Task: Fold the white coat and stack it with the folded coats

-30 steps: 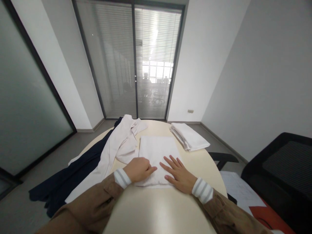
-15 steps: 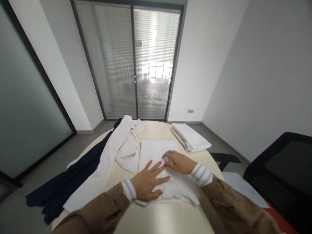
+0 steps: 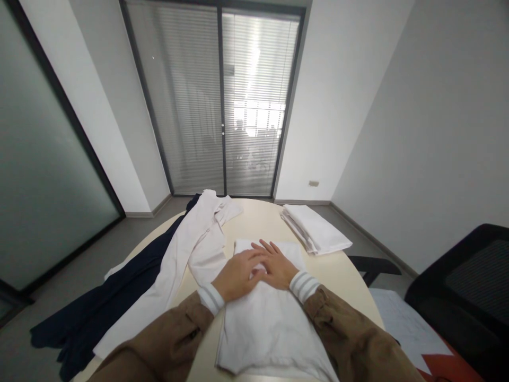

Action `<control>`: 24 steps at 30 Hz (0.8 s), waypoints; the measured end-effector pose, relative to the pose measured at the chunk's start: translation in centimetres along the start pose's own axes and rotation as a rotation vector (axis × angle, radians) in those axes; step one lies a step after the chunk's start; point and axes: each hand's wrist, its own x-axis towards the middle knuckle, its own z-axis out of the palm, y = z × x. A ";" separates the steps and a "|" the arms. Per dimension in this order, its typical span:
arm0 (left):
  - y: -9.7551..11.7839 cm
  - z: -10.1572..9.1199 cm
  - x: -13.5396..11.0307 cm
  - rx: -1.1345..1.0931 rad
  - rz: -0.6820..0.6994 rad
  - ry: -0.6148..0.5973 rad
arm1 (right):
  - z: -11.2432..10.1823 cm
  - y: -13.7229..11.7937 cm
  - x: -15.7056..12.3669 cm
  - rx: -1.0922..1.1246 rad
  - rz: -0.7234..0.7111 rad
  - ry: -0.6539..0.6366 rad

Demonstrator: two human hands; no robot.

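A folded white cloth [image 3: 267, 323] lies on the round beige table [image 3: 345, 270] right in front of me. My left hand [image 3: 238, 273] and my right hand [image 3: 274, 262] rest flat on its far part, fingers stretched out and touching each other. Neither hand holds anything. Both arms wear brown sleeves with striped white cuffs.
An unfolded white garment [image 3: 186, 249] sprawls to the left of the cloth, over a dark navy garment [image 3: 119, 286] that hangs off the table's left edge. A second folded white stack [image 3: 316, 228] sits at the far right. A black chair [image 3: 469, 297] stands on the right.
Both hands slid away from me along the folded cloth and came together on its far part. The cloth now lies closer to me, reaching the near table edge.
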 end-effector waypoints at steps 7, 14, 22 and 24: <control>-7.0 1.9 0.9 0.214 -0.356 -0.183 | 0.3 1.4 -0.1 0.037 0.180 0.077; -7.3 0.6 -0.4 0.184 -0.437 -0.384 | 0.3 4.7 -1.1 0.041 0.429 -0.008; -7.8 -4.4 -1.0 0.137 -0.373 -0.505 | 0.3 4.7 -1.5 0.034 0.436 0.021; -7.1 -5.5 -1.1 0.134 -0.497 -0.566 | 0.3 4.6 -1.5 0.033 0.439 0.007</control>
